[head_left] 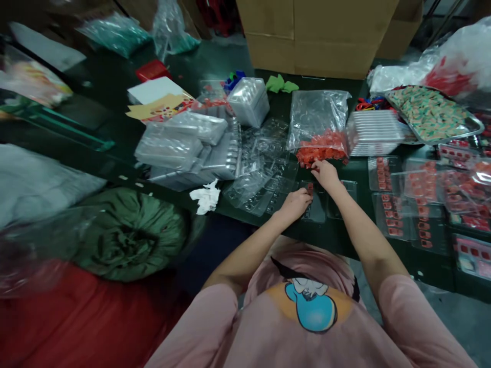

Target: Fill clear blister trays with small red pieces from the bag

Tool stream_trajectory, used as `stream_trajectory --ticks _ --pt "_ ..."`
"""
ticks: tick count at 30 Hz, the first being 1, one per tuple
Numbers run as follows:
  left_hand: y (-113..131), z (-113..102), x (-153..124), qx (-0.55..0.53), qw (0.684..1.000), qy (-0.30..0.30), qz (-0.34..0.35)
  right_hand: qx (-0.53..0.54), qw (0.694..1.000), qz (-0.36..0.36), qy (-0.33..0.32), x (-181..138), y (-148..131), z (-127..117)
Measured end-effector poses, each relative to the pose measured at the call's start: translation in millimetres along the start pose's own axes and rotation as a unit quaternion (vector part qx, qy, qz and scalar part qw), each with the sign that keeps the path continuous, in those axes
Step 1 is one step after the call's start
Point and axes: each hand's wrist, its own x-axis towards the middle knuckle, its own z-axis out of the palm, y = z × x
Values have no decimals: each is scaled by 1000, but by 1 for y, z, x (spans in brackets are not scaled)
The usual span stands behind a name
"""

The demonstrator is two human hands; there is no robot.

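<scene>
My left hand [296,205] is curled over the left side of a clear plastic blister tray [317,210] on the dark green table. Its fingertips are closed against a small red plastic piece [310,187] at the tray's upper left. Farther forward, my right hand [326,175] reaches to the near edge of a pile of small red plastic pieces [321,148]. Its fingers are pinched together there, and what lies between them is too small to make out. The pile spills from a clear plastic bag [318,115]. Another clear tray [348,190] lies partly under my right wrist.
Loose clear trays [255,186] and stacked plastic packs [172,145] lie to the left. On the right are filled blister trays [392,217], a tray stack [374,133] and a metal tray of green-and-tan pieces [433,110]. A cardboard box [318,41] stands behind.
</scene>
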Motion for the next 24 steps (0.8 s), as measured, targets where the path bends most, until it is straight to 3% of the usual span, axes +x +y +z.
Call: stream_trajectory --ticks 3,7,9,12,15,19,24 --pt "3 -10 2 -46 999 28 -2 168 985 34 -11 -27 14 -22" --pt "22 -10 13 -231 963 125 -56 370 926 75 -25 -73 15 -51" --pt "38 -2 20 -360 919 126 -102 376 924 69 -18 -95 6 -60" --pt "58 12 25 -486 856 111 -138 296 954 39 39 -121 -9 -66" --pt "68 18 23 -486 854 116 -144 230 969 9 90 -140 -17 -69" --pt "71 19 15 -492 852 96 -150 265 961 30 71 -156 -12 -71" --pt "69 26 5 -496 850 59 -169 401 908 120 3 -164 6 -66"
